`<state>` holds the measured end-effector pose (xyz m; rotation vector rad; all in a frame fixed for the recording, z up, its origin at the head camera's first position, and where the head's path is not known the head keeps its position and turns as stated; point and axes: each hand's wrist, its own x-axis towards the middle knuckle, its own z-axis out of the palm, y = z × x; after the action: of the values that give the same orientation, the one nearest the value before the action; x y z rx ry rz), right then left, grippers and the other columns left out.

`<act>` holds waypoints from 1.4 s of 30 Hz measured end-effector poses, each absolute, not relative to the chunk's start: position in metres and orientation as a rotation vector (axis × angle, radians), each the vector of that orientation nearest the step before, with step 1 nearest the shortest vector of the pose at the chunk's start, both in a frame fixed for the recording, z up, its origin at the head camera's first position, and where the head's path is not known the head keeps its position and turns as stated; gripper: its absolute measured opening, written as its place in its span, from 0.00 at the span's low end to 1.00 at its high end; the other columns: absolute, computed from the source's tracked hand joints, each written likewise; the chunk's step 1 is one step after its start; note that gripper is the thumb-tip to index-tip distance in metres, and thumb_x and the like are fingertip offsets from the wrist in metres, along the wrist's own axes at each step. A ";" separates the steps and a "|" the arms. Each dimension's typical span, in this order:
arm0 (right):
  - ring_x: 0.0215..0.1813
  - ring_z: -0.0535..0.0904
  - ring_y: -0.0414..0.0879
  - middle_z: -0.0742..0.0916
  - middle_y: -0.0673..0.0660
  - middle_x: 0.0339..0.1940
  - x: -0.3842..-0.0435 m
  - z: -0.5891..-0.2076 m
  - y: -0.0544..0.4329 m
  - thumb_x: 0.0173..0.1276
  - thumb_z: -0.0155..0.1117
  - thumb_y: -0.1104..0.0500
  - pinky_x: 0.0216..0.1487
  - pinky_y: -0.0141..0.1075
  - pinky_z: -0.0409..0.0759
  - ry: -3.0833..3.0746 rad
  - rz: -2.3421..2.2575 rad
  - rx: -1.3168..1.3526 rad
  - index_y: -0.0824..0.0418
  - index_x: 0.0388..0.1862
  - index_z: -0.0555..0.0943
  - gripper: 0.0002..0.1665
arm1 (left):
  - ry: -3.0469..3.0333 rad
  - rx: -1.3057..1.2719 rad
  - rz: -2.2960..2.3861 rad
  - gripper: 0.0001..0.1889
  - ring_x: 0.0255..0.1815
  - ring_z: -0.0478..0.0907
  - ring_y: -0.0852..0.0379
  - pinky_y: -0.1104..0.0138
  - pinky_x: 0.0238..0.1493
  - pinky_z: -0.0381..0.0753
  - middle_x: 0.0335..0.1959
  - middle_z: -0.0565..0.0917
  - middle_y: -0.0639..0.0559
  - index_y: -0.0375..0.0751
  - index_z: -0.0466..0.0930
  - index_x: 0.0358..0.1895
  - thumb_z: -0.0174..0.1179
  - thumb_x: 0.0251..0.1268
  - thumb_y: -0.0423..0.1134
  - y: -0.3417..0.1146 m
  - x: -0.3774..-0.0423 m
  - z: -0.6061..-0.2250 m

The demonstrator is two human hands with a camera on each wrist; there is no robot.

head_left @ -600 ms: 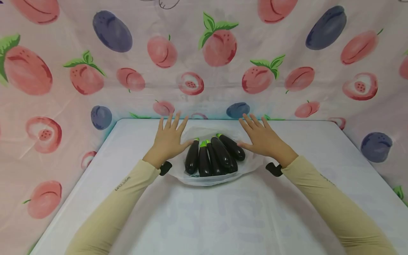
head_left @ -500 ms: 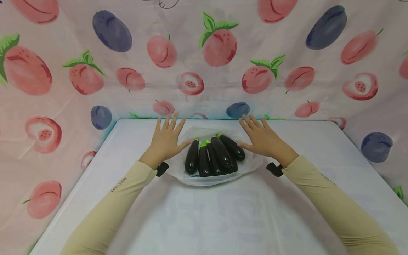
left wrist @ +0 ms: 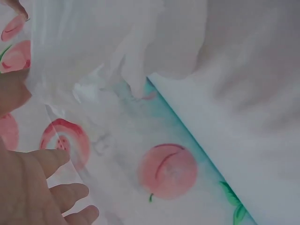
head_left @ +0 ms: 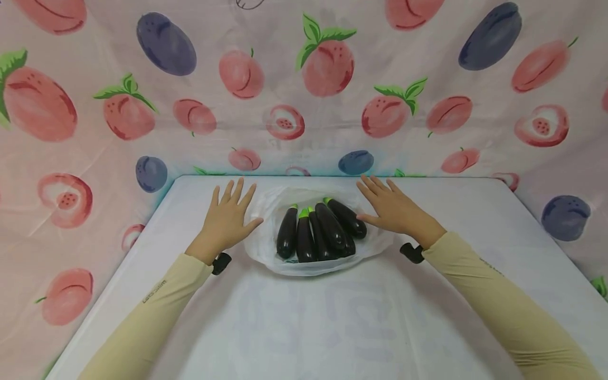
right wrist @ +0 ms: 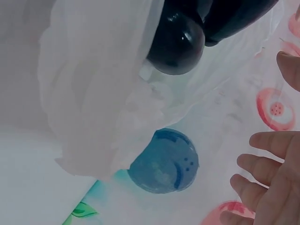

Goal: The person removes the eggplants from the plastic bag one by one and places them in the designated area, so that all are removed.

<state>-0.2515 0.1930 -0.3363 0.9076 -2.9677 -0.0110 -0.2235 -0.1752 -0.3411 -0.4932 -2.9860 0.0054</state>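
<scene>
Several dark eggplants [head_left: 330, 227] with green stem ends lie side by side in a thin white plastic bag [head_left: 304, 270] on the table. To the left of the bag, my left hand [head_left: 227, 219] is held with fingers spread, holding nothing. My right hand [head_left: 394, 208] spreads its fingers at the bag's right side, its thumb tip close to the rightmost eggplant in the head view. The left wrist view has the bag [left wrist: 112, 42] beside my fingers. Rounded eggplant ends [right wrist: 178, 42] show inside the bag in the right wrist view.
A white cloth covers the table [head_left: 304, 327]. Behind and at both sides hangs a fruit-print curtain [head_left: 190, 31], meeting the table's back edge. Each wrist carries a small black camera mount [head_left: 221, 263].
My left hand has moved left, away from the eggplants and the bag's edge. The right hand stays nearly where it was. The head view has shifted slightly.
</scene>
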 end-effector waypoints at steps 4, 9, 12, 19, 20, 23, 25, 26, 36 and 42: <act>0.76 0.50 0.62 0.56 0.66 0.75 -0.253 -0.339 0.191 0.68 0.55 0.41 0.73 0.61 0.47 -2.980 0.031 0.916 0.66 0.74 0.51 0.47 | -2.986 -0.455 -0.049 0.40 0.76 0.42 0.36 0.41 0.73 0.37 0.75 0.49 0.35 0.44 0.46 0.75 0.47 0.67 0.59 -0.182 -0.222 -0.347; 0.75 0.54 0.61 0.61 0.67 0.74 -0.255 -0.343 0.188 0.68 0.55 0.43 0.72 0.59 0.52 -2.997 0.158 0.948 0.67 0.73 0.53 0.45 | -2.978 -0.405 -0.115 0.38 0.75 0.46 0.35 0.41 0.73 0.38 0.73 0.54 0.33 0.42 0.48 0.74 0.46 0.69 0.58 -0.187 -0.222 -0.350; 0.73 0.58 0.62 0.63 0.67 0.73 -0.255 -0.344 0.185 0.68 0.56 0.44 0.71 0.58 0.56 -3.001 0.289 0.963 0.67 0.73 0.55 0.44 | -2.975 -0.384 -0.135 0.37 0.74 0.48 0.35 0.41 0.73 0.40 0.71 0.59 0.33 0.40 0.49 0.74 0.46 0.69 0.57 -0.188 -0.222 -0.350; 0.72 0.62 0.58 0.65 0.63 0.72 -0.259 -0.348 0.182 0.69 0.53 0.40 0.71 0.54 0.61 -3.061 0.575 0.910 0.61 0.74 0.55 0.43 | -2.969 -0.388 -0.244 0.36 0.69 0.60 0.33 0.43 0.72 0.52 0.64 0.69 0.31 0.35 0.53 0.72 0.50 0.69 0.53 -0.189 -0.222 -0.350; 0.72 0.63 0.58 0.66 0.62 0.72 -0.259 -0.349 0.183 0.69 0.53 0.40 0.70 0.54 0.62 -3.063 0.632 0.905 0.60 0.74 0.55 0.43 | -2.971 -0.391 -0.274 0.36 0.68 0.62 0.33 0.44 0.70 0.55 0.63 0.70 0.30 0.34 0.53 0.72 0.51 0.69 0.52 -0.189 -0.223 -0.350; 0.70 0.65 0.58 0.70 0.64 0.70 -0.262 -0.350 0.184 0.70 0.54 0.43 0.68 0.55 0.64 -3.051 0.784 0.905 0.61 0.73 0.57 0.40 | -2.996 -0.384 -0.416 0.36 0.64 0.68 0.35 0.46 0.67 0.64 0.62 0.72 0.32 0.34 0.53 0.72 0.53 0.68 0.51 -0.191 -0.226 -0.350; 0.69 0.66 0.59 0.72 0.64 0.68 -0.264 -0.351 0.186 0.70 0.55 0.48 0.66 0.56 0.67 -3.036 0.853 0.908 0.62 0.73 0.58 0.38 | -3.010 -0.379 -0.545 0.35 0.63 0.70 0.36 0.47 0.64 0.67 0.61 0.74 0.34 0.35 0.54 0.72 0.54 0.68 0.49 -0.193 -0.227 -0.349; 0.69 0.67 0.59 0.72 0.65 0.67 -0.265 -0.352 0.187 0.70 0.56 0.49 0.65 0.57 0.67 -3.035 0.878 0.904 0.62 0.73 0.58 0.37 | -3.012 -0.375 -0.611 0.35 0.62 0.71 0.37 0.47 0.63 0.69 0.60 0.75 0.35 0.35 0.55 0.72 0.55 0.68 0.48 -0.194 -0.228 -0.349; 0.64 0.72 0.60 0.75 0.68 0.64 -0.272 -0.355 0.192 0.72 0.53 0.52 0.65 0.55 0.69 -3.024 1.016 0.870 0.66 0.71 0.60 0.34 | -2.998 -0.376 -1.079 0.29 0.59 0.75 0.40 0.49 0.60 0.73 0.55 0.79 0.37 0.37 0.62 0.69 0.56 0.68 0.42 -0.205 -0.235 -0.343; 0.62 0.74 0.62 0.78 0.68 0.60 -0.275 -0.358 0.193 0.72 0.53 0.56 0.63 0.56 0.70 -3.016 1.059 0.831 0.70 0.67 0.65 0.29 | -2.954 -0.338 -1.468 0.28 0.58 0.76 0.40 0.52 0.58 0.76 0.58 0.75 0.34 0.36 0.62 0.69 0.54 0.69 0.42 -0.207 -0.239 -0.346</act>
<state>-0.2747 0.1928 -0.3575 0.8308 -3.0164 1.0592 -0.2394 -0.2067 -0.3463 -0.3384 -2.9538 -1.4676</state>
